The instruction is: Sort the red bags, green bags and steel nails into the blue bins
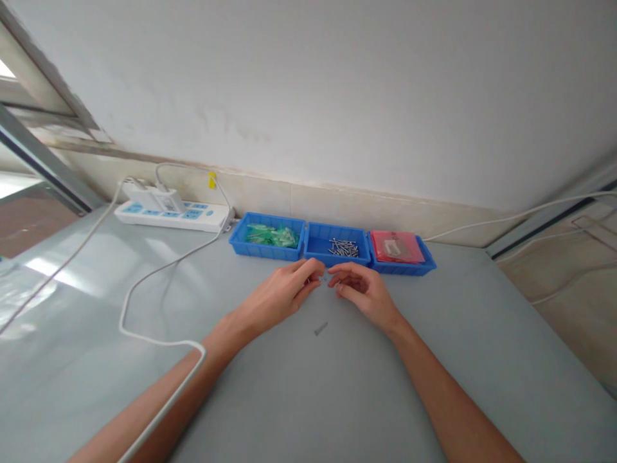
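Note:
My left hand and my right hand face each other just in front of the blue bins, their fingertips a short gap apart. Thumb and fingers of the left are pinched together; the right's fingers curl toward its thumb. Small things show at the fingertips, too tiny to name. On the table below the hands lies a small grey tapered piece, touched by neither hand. The middle blue bin, right behind the fingers, holds several metal screws.
The left blue bin holds green plastic pieces, the right one red plastic bags. A white power strip with plugged-in adapters stands by the wall. A white cable runs across the table and over my left forearm.

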A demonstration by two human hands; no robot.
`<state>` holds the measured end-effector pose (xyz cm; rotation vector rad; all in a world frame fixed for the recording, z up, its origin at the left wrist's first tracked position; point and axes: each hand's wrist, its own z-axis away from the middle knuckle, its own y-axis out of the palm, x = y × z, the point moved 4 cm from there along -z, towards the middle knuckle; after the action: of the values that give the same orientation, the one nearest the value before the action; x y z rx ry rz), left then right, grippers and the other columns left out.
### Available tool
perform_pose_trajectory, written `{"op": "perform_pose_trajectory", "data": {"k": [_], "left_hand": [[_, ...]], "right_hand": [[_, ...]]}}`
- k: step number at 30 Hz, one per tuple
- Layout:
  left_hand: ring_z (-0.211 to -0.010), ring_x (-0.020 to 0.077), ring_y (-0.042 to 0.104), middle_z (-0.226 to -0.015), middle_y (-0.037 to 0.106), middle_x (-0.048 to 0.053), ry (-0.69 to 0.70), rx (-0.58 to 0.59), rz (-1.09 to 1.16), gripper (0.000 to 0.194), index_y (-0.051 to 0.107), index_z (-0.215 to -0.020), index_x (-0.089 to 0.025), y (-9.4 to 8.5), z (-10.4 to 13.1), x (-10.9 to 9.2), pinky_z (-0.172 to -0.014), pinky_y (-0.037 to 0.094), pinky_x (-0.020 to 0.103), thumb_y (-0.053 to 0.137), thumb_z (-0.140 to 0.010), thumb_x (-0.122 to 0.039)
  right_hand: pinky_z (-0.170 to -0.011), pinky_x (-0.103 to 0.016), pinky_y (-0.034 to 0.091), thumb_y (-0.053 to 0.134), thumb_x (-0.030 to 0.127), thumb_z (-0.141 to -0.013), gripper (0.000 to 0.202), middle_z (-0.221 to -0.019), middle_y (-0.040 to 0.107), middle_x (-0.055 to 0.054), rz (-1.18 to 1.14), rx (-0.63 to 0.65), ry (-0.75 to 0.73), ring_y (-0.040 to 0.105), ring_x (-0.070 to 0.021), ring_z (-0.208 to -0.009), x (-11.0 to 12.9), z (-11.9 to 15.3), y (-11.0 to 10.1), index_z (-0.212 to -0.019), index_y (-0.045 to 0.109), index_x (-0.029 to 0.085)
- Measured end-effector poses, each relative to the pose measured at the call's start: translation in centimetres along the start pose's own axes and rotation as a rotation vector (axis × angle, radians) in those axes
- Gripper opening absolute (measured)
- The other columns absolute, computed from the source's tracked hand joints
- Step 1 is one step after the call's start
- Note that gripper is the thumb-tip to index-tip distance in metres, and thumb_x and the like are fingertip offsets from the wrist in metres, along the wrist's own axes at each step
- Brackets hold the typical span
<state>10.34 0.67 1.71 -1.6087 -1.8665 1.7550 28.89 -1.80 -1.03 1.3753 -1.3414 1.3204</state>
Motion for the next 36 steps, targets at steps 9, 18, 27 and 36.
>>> {"op": "perform_pose_trajectory", "data": {"k": [9,18,27,36], "left_hand": [[-0.085,0.0127,0.066,-0.094,0.067,-0.001,0.047,-0.029,0.103,0.007,0.054,-0.107,-0.022,0.5,0.3,0.3,-0.077,0.05,0.023,0.055,-0.1,-0.023],[-0.077,0.0158,0.062,-0.088,0.063,0.002,0.03,0.037,-0.059,0.008,0.061,-0.099,-0.019,0.0,0.1,-0.1,-0.07,0.048,0.026,0.056,-0.097,-0.026],[-0.104,0.0205,0.064,-0.107,0.064,0.006,0.208,0.357,0.125,0.036,0.075,-0.1,-0.023,0.8,0.7,-1.8,-0.1,0.049,0.031,0.062,-0.076,0.0],[-0.099,0.0199,0.063,-0.1,0.065,0.006,0.226,0.366,0.096,0.01,0.074,-0.093,-0.021,1.0,0.4,-1.7,-0.094,0.048,0.029,0.066,-0.091,-0.016]], "right_hand": [[-0.068,-0.031,0.053,0.075,0.028,-0.079,0.016,-0.085,0.076,-0.003,-0.133,0.073,0.06,0.066,-0.0163,-0.073,-0.4,-0.1,0.1,-0.094,0.078,0.023],[-0.065,-0.03,0.05,0.077,0.027,-0.076,0.013,-0.078,0.075,-0.002,-0.137,-0.03,0.06,0.064,-0.0156,-0.067,-0.1,-0.3,-0.4,-0.088,0.078,0.022],[-0.065,-0.031,0.05,0.073,0.026,-0.076,0.037,-0.111,0.077,-0.006,-0.208,-0.172,-0.016,0.064,-0.0155,-0.073,0.3,-0.4,-1.7,-0.113,0.075,0.027],[-0.069,-0.032,0.053,0.074,0.023,-0.075,0.054,-0.134,0.068,-0.009,-0.2,-0.206,-0.04,0.067,-0.016,-0.078,0.3,-0.5,-1.9,-0.128,0.065,0.029]]}}
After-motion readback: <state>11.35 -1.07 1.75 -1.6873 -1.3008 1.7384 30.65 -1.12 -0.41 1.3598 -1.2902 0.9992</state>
